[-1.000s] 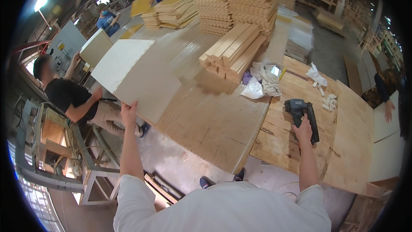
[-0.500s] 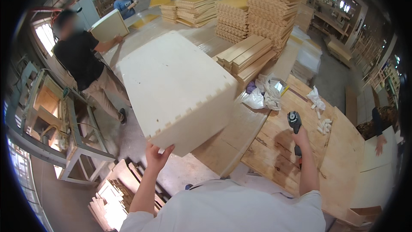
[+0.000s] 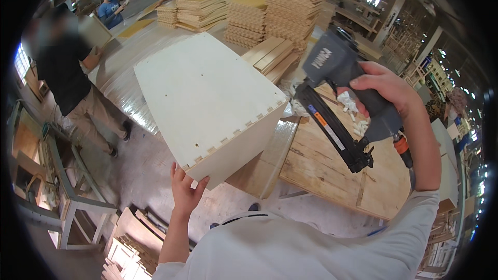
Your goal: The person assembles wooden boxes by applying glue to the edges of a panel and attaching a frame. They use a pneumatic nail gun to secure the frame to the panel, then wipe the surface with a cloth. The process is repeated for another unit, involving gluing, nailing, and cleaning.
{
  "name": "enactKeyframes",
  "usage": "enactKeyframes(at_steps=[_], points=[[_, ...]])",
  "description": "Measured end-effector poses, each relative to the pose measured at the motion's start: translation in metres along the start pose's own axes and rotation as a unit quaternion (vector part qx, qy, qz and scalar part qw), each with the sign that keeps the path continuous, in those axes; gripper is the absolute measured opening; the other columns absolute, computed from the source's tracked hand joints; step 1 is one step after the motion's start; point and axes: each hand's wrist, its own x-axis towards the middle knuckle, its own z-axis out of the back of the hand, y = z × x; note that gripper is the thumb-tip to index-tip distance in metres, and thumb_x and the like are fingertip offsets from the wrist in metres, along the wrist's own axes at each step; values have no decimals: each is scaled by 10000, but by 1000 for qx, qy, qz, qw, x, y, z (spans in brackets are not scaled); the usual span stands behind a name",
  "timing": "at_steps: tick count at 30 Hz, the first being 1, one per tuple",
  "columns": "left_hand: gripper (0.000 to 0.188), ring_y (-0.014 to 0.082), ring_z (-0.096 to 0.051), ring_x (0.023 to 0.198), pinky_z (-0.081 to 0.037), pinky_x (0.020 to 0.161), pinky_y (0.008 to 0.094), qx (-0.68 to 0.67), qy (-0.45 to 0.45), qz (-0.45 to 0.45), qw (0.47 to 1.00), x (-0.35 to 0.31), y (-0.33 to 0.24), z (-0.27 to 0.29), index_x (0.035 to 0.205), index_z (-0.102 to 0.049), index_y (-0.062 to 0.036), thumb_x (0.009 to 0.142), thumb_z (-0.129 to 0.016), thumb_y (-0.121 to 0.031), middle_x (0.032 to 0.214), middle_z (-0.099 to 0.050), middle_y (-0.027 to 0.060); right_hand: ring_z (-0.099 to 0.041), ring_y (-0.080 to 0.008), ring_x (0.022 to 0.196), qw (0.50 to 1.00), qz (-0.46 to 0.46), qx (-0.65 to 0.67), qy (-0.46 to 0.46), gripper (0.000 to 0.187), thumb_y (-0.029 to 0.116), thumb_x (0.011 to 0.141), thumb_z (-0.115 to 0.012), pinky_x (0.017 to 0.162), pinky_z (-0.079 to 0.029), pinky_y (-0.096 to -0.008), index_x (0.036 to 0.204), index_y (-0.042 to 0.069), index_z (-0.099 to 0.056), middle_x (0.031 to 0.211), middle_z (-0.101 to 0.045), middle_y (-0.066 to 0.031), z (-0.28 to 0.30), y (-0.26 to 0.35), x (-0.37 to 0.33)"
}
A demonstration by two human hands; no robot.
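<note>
A large pale wooden box [image 3: 205,91] with finger-jointed edges stands tilted in view in front of me, its broad plain face up. At its near lower corner, my left hand [image 3: 187,189] grips the edge, thumb on the front panel and fingers round the side. My right hand [image 3: 386,91] is wrapped round the handle of a black air nail gun [image 3: 337,59]. The tool is raised over the right-hand bench, to the right of the box and apart from it. An orange-collared hose fitting [image 3: 401,145] hangs from the handle's lower end.
Wooden slats [image 3: 270,54] lie behind the box, with tall stacks of jointed boards [image 3: 295,10] beyond. Small white pieces [image 3: 359,124] lie on the wooden bench [image 3: 311,161]. A co-worker in black [image 3: 65,72] stands at left by a wooden frame stand [image 3: 67,197].
My right hand has lifted the nail gun from above the bench up and closer to me. My left hand stays at the box corner. The whole view has shifted a little.
</note>
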Motion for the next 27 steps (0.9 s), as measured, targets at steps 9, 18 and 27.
enactKeyframes(at_steps=[9, 18, 27], points=[[322, 368, -400, 1288, -215, 1038, 609, 30, 33, 13, 999, -8, 13, -3, 1097, -645, -145, 783, -704, -187, 1394, -415, 211, -590, -132, 535, 996, -50, -66, 17, 342, 149, 819, -625, 450, -512, -281, 1092, -26, -517, 973, -651, -104, -32, 31, 21], [341, 388, -387, 1296, -218, 1026, 625, 26, 26, 8, 999, -9, 17, -6, 1117, -640, -161, 786, -701, -216, 1417, -378, 238, -596, -128, 535, 993, -74, -93, 26, 337, 156, 817, -635, 442, -511, -272, 1081, -15, -514, 970, -644, -97, -36, 30, 32], [326, 374, -379, 1310, -216, 1037, 604, 4, 24, 15, 1000, -6, 13, -5, 1108, -645, -165, 788, -698, -194, 1434, -361, 233, -590, -127, 556, 990, -67, -118, 48, 298, 160, 813, -638, 468, -509, -277, 1036, 3, -519, 904, -625, -80, -33, 24, 34]])
